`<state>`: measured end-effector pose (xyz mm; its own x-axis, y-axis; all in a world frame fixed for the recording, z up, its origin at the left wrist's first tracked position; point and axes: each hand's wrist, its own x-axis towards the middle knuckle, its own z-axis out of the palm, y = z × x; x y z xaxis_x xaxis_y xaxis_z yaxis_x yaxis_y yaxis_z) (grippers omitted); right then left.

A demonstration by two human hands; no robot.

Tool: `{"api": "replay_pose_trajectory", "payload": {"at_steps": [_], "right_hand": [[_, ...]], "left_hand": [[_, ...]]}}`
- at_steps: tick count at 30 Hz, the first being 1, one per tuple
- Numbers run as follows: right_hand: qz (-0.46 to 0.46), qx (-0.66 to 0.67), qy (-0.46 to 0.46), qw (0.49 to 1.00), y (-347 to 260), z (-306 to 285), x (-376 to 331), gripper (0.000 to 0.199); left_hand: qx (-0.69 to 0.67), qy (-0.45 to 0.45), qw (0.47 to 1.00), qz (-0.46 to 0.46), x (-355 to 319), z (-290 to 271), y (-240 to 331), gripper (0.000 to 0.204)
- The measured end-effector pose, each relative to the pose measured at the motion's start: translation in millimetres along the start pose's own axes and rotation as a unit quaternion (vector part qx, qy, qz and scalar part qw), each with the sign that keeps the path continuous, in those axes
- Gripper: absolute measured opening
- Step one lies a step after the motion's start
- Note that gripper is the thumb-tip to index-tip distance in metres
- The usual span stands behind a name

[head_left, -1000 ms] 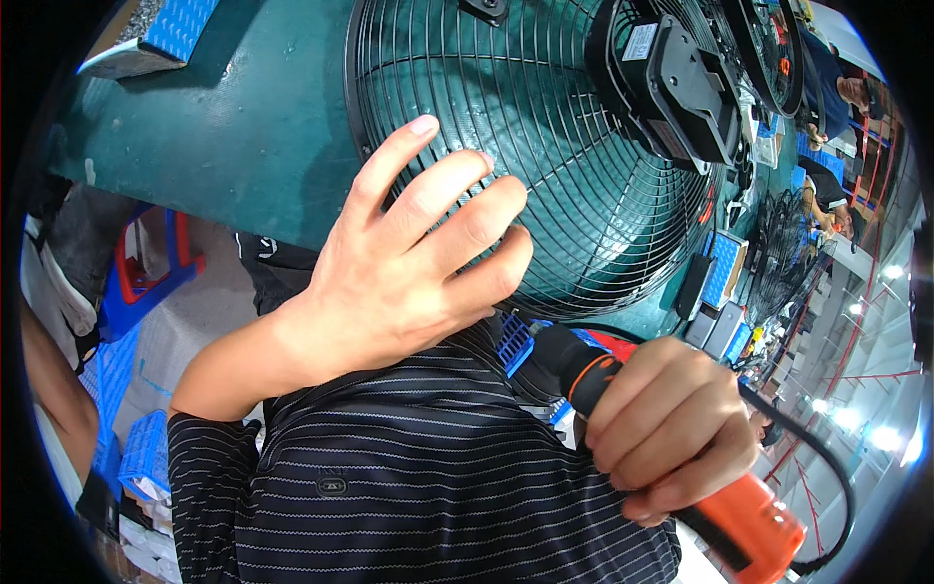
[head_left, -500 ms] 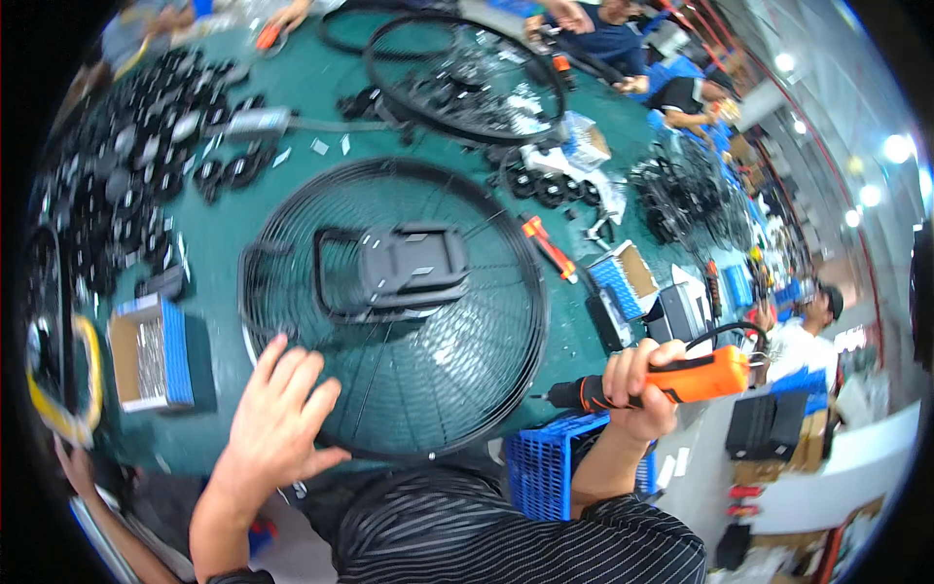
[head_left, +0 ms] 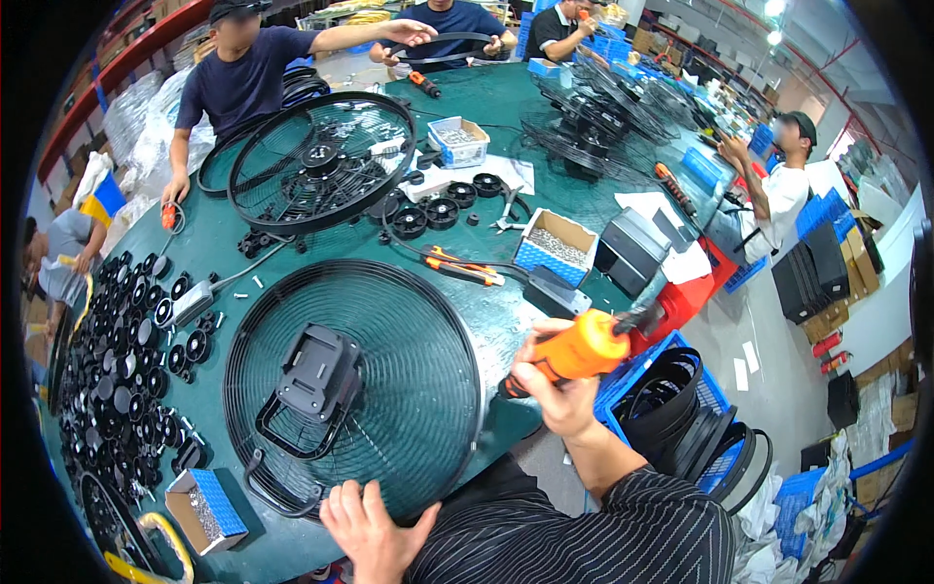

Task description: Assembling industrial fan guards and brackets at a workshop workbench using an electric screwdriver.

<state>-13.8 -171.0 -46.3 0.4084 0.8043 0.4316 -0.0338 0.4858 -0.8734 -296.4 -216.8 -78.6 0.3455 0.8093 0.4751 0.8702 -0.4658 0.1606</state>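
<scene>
In front of me on the green table lies a round black fan with a wire grille (head_left: pixel 418 360). A black boxy housing (head_left: pixel 319 370) with a U-shaped bracket sits on it. A black handle (head_left: pixel 268 487) sticks out from its near left rim. My left hand (head_left: pixel 370 526) rests at the near rim with its fingers stretched out, holding nothing I can see. Just right of the fan, my right hand (head_left: pixel 559 399) grips an orange and black electric screwdriver (head_left: pixel 584 346); its tip is hidden.
Boxes of screws stand at near left (head_left: pixel 222 501) and right (head_left: pixel 555 248). Black wheel-like parts (head_left: pixel 126 360) cover the left side. Another fan ring (head_left: pixel 321 161) lies beyond, by a co-worker (head_left: pixel 243 73). A blue crate (head_left: pixel 705 384) with black rings stands at right.
My view has turned, showing more of the far side. The fan's handle has swung from the left to the near left. My left hand stays by the rim; the screwdriver remains in my right.
</scene>
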Motion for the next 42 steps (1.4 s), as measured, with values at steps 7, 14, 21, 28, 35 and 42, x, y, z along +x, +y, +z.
{"api": "replay_pose_trajectory", "payload": {"at_steps": [7,14,21,28,35,42], "right_hand": [[0.016,-0.027,-0.058,0.998,17,8,13,0.046],[-0.121,-0.060,0.024,0.991,16,-1,4,0.044],[-0.117,-0.071,-0.048,0.989,29,9,17,0.044],[-0.130,-0.069,-0.043,0.988,29,-1,17,0.039],[-0.084,-0.063,-0.024,0.994,30,-8,20,0.038],[-0.036,-0.037,-0.094,0.994,14,-12,25,0.043]], "left_hand": [[0.005,0.003,1.000,-0.014,9,-35,-13,0.075],[0.132,0.034,0.952,-0.275,-4,-122,-189,0.021],[0.149,-0.300,0.855,-0.395,-20,-116,-244,0.030],[0.109,-0.356,0.838,-0.399,-12,-101,-262,0.014],[0.122,-0.252,0.871,-0.403,-28,-104,-260,0.007],[0.140,-0.104,0.899,-0.402,-43,-96,-250,0.017]]}}
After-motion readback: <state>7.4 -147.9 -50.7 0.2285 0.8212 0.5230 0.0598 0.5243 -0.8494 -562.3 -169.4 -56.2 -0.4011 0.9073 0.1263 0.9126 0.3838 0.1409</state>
